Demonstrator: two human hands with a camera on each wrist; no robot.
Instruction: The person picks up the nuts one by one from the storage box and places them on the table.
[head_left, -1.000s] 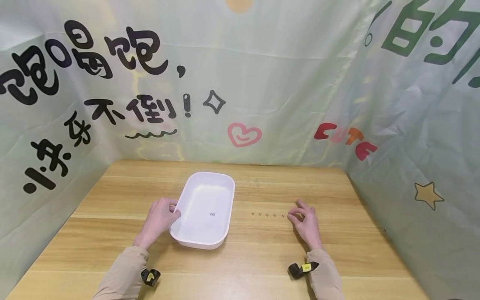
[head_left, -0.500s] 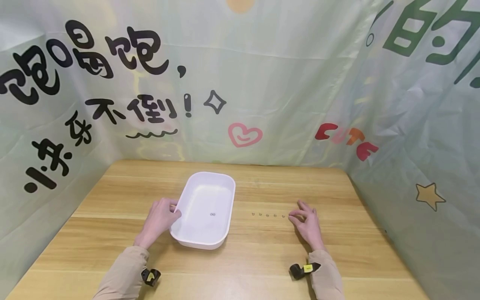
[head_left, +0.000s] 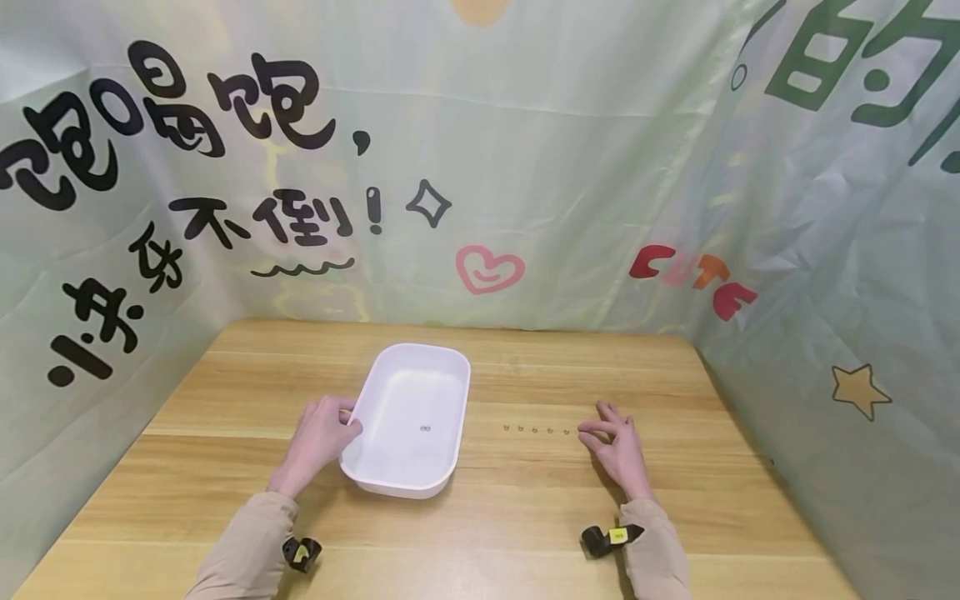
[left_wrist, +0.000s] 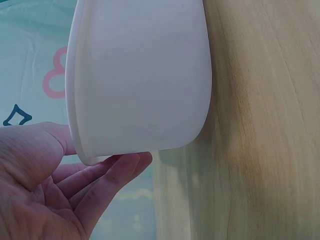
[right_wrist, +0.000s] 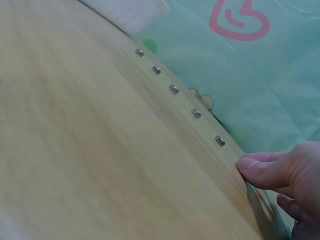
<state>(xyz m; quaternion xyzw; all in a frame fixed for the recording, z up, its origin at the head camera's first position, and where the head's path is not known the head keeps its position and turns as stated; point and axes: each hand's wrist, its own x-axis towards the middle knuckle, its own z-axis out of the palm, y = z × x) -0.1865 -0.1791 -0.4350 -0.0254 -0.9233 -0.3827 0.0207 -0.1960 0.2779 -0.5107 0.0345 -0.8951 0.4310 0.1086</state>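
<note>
My left hand (head_left: 324, 433) holds the left rim of a white plastic tub (head_left: 405, 487). In the left wrist view the thumb is at the tub's rim and the fingers (left_wrist: 107, 182) lie under it. Two small metal nuts (head_left: 425, 428) sit side by side on the tub's floor. To its right, several more nuts (right_wrist: 196, 113) stand in a spaced row on the table. At the row's right end my right hand (head_left: 617, 446) pinches with thumb and forefinger close to the tabletop; the fingertips hide what appears to be another nut.
The wooden table (head_left: 517, 533) is bounded at the back and sides by a printed cloth (head_left: 570, 208). Each sleeve carries a small black wrist camera, one left (head_left: 302, 554) and one right (head_left: 600, 542). The tub's tall wall stands between the left hand and the row.
The right hand has shifted very slightly to the right, still pinching at the row's end. The left hand, the tub and the visible nuts stay put.
</note>
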